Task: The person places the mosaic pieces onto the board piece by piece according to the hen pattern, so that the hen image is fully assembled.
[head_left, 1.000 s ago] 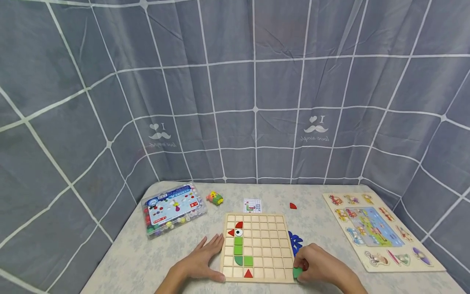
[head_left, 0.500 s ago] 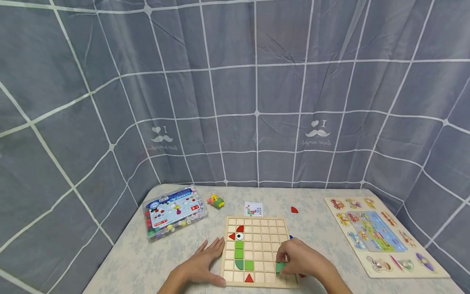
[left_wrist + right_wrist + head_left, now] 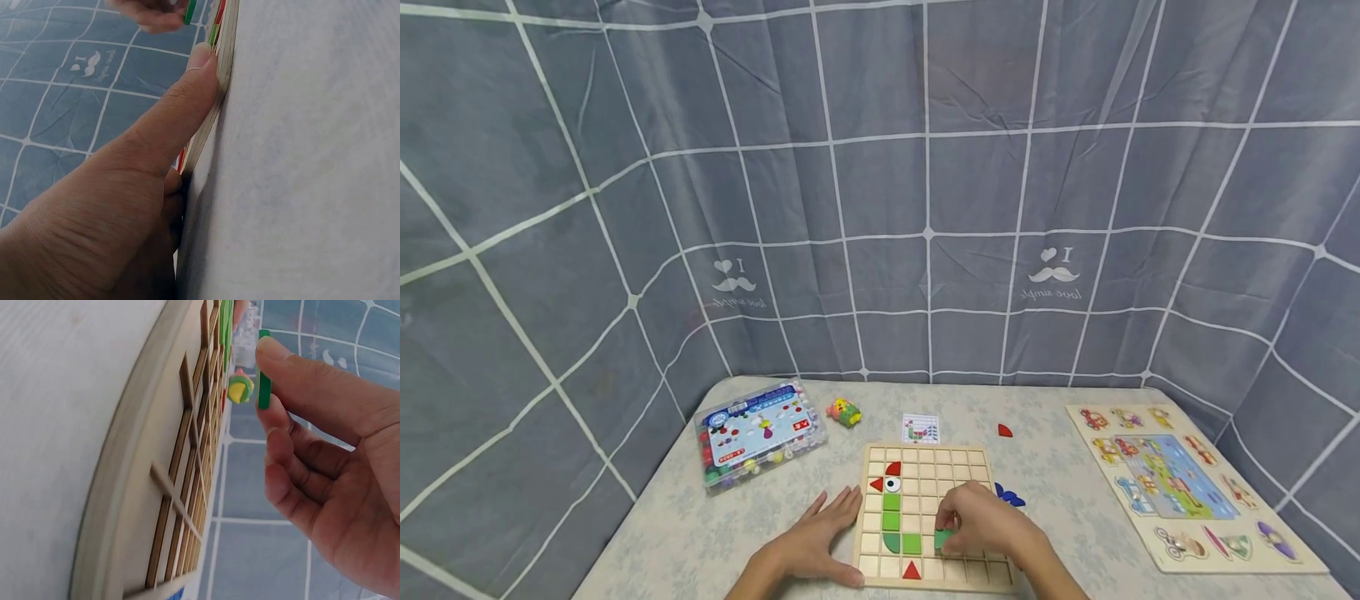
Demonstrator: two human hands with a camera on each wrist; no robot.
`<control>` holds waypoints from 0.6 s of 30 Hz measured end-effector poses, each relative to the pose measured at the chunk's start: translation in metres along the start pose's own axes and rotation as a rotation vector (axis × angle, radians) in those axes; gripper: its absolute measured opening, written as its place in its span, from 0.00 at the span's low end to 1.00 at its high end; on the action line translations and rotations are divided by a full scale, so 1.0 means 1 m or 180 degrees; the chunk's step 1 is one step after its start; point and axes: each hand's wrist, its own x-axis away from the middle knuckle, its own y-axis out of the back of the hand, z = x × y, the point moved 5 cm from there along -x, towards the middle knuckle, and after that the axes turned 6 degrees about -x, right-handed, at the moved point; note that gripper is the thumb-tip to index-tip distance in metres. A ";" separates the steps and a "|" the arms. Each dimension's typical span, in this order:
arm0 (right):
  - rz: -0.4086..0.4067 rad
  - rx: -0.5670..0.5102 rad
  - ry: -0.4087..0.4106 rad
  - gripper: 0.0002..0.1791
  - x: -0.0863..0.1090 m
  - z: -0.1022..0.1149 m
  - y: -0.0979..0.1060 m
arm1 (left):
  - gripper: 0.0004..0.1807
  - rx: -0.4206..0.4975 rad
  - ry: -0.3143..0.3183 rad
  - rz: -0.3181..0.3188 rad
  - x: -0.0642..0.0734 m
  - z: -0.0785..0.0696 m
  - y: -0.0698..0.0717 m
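Note:
My right hand (image 3: pixel 981 521) pinches a dark green flat wooden tile (image 3: pixel 265 375) between thumb and fingertips, just over the lower middle of the wooden grid board (image 3: pixel 951 465). In the right wrist view the tile is edge-on, above the grid. My left hand (image 3: pixel 816 537) rests along the board's left side, its thumb (image 3: pixel 200 56) at the near corner. In the grid's left columns lie a red quarter-circle (image 3: pixel 893 468), a round eye tile (image 3: pixel 892 483), red triangles (image 3: pixel 912 571), several light green squares (image 3: pixel 891 502) and a dark green quarter-circle (image 3: pixel 892 542).
A pattern card (image 3: pixel 921 428) lies behind the board, a loose red quarter-circle (image 3: pixel 1004 431) farther right. Blue leaf-shaped pieces (image 3: pixel 1009 494) lie by the board's right edge. A bead box (image 3: pixel 760 433) and small toy figure (image 3: pixel 844 412) stand left; a picture puzzle (image 3: pixel 1195 492) lies right.
My right hand has carried the dark green tile leftward from beside the board's right edge to over its lower middle. My left hand stays at the board's left side.

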 end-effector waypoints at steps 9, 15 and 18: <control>0.0108 0.0204 -0.0021 0.09 -0.013 0.001 -0.012 | 0.61 -0.0033 -0.0008 0.0008 -0.002 0.003 -0.002; 0.0079 0.0272 0.0046 0.10 -0.017 0.002 -0.016 | 0.61 -0.0058 -0.0032 -0.0040 -0.002 0.003 -0.003; 0.0061 0.0282 0.0107 0.10 -0.017 0.004 -0.017 | 0.61 -0.0065 -0.0048 -0.0060 -0.001 0.002 -0.003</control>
